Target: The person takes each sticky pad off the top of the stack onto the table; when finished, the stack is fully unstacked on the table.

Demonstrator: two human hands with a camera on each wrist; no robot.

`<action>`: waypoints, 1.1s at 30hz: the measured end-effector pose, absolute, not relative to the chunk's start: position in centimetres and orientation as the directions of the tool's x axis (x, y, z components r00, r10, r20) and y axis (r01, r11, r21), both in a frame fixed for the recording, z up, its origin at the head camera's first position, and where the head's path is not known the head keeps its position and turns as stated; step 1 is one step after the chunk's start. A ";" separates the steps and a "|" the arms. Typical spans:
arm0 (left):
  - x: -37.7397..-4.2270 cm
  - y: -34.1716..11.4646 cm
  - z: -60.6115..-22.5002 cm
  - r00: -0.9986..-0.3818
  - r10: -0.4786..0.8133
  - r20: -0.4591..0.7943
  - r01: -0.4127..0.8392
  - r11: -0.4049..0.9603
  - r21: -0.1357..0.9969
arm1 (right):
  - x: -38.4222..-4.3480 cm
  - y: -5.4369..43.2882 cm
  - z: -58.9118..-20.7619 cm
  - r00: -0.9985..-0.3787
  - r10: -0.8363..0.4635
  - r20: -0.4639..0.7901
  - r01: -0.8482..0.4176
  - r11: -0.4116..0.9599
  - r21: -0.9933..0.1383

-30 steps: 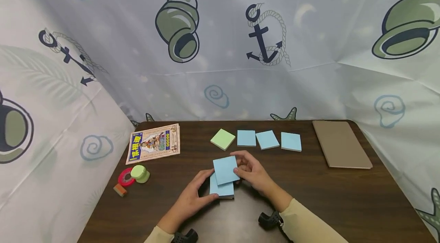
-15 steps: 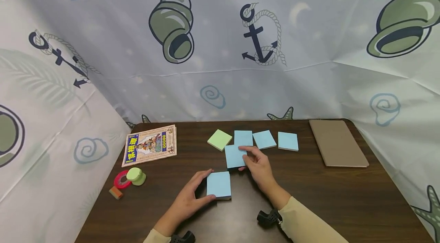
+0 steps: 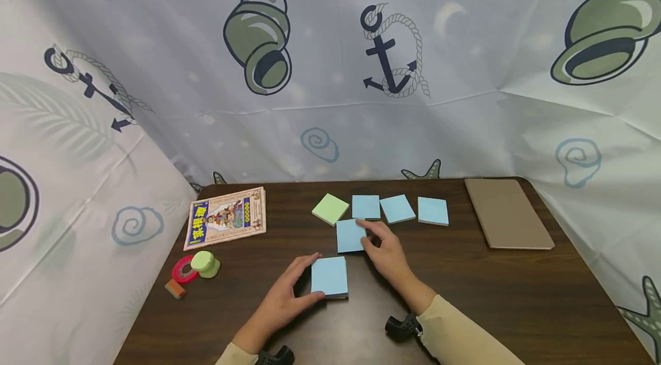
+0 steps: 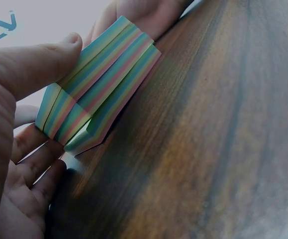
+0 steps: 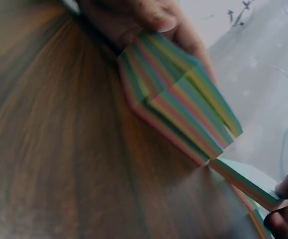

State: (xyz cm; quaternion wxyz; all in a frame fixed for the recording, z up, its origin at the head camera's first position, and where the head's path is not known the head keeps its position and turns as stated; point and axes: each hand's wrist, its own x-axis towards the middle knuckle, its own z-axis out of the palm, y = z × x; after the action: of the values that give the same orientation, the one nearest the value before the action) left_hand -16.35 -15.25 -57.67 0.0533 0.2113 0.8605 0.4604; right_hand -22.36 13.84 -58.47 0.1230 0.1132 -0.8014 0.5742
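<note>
The blue pad [image 3: 350, 236] that lay overlapping the stack [image 3: 329, 276] a second ago is now clear of it, at its one o'clock, just short of the three blue pads [image 3: 397, 209], so you have parted one pad from the pile, though I judge the placing unfinished because you have not let go. Your right hand [image 3: 386, 256], at the pad's four o'clock, pinches that side between thumb and fingers; the right wrist view is too blurred for me to tell whether the pad rests on the table [image 3: 465, 302]. A green pad [image 3: 330, 209] sits near its eleven o'clock. Your left hand [image 3: 284, 298], at the stack's eight o'clock, grips the stack between thumb and fingers, where it was before. The stack looks squarish and pale blue on top, its sides striped blue, yellow, pink and green, the layers stepped slightly out of line.
</note>
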 end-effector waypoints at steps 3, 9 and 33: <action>-16.2 -15.2 -57.7 -0.899 0.418 0.128 0.335 0.472 0.815 | -22.2 13.7 -58.5 -0.947 -0.046 0.317 -0.303 0.444 -0.843; -16.2 -15.2 -57.9 -0.895 0.418 0.155 0.359 0.471 0.806 | -21.8 13.6 -58.3 -0.955 -0.103 0.279 -0.285 0.589 -0.756; -16.2 -15.1 -57.7 -0.905 0.410 0.113 0.320 0.480 0.817 | -21.6 13.4 -58.2 -0.941 -0.161 0.298 -0.308 0.772 -0.556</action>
State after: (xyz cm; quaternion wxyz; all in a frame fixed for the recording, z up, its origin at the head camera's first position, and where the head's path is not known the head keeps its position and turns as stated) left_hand -16.20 -15.14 -57.71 0.0488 0.2124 0.8588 0.4636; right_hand -21.61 13.42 -58.21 0.1173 0.1256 -0.9340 0.3132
